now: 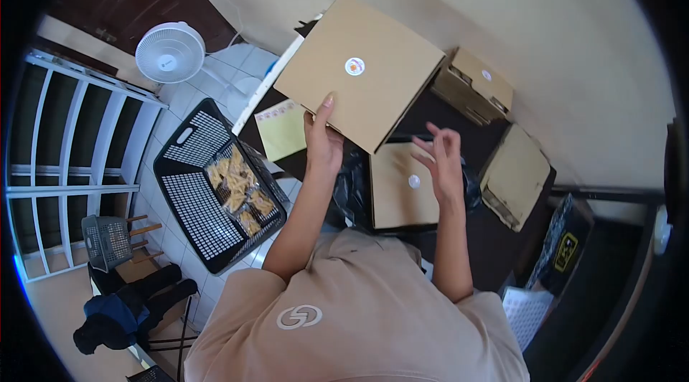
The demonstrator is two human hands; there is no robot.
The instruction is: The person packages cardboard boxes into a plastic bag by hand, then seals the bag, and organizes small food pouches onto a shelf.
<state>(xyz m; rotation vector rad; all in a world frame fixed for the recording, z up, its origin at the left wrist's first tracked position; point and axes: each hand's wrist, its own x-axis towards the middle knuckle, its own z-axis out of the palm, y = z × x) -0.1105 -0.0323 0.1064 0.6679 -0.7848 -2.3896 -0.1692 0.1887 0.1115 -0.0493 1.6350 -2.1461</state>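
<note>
My left hand (324,139) grips a large flat brown cardboard box (387,45) by its near edge, thumb on top and the other fingers hidden underneath. A round white sticker with an orange print sits on the lid. My right hand (441,163) is in the air with fingers apart, holding nothing, to the right of the held box. Below it lies a second cardboard box (395,199) with a round sticker, with black plastic (352,185) around it. A yellow-green paper (280,134) lies left of my left hand.
On the dark table (423,120), a small stickered carton (474,84) and a worn flat carton (517,174) stand to the right. A black basket (204,228) with several bagged snacks (233,177) is at left. A white fan (170,52) and another person (122,310) are farther off.
</note>
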